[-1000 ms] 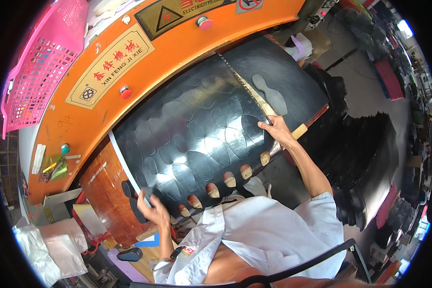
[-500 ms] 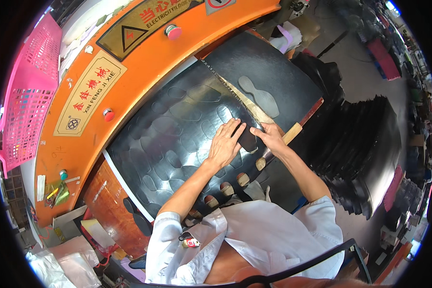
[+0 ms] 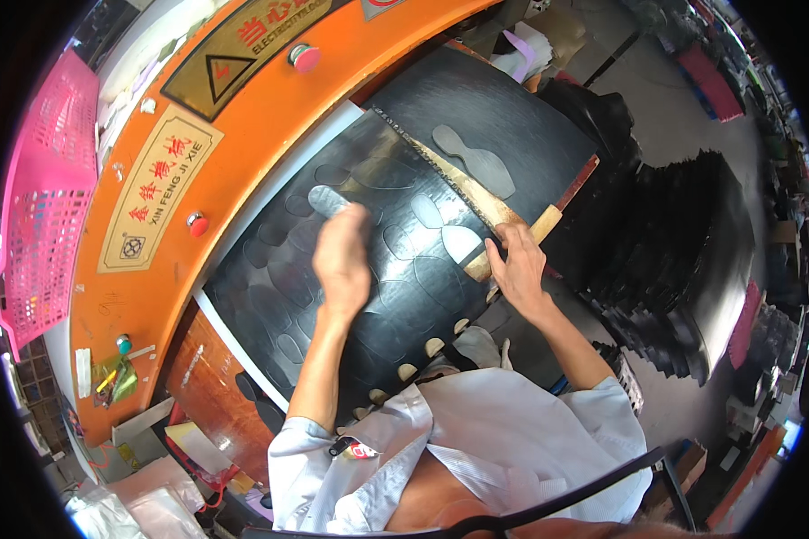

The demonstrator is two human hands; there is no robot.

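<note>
A black sheet marked with several sole outlines lies before me. My left hand is over its left half, smeared by motion, with its fingertips beside a shiny sole-shaped piece; whether it grips that piece is unclear. At the sheet's right edge, my right hand has its fingers closed on the border, next to a tan strip. A pale, bright sole shape shows just left of that hand. Farther right, a loose grey sole rests on another dark surface.
An orange machine beam with red push buttons curves along the far left. Beyond it stands a pink basket. Stacked black sheets fill the right side. A wooden piece juts out near my right hand.
My left hand has moved left, away from my right hand. The pale sole shape by my right hand is now uncovered. The right hand stays at the sheet's edge.
</note>
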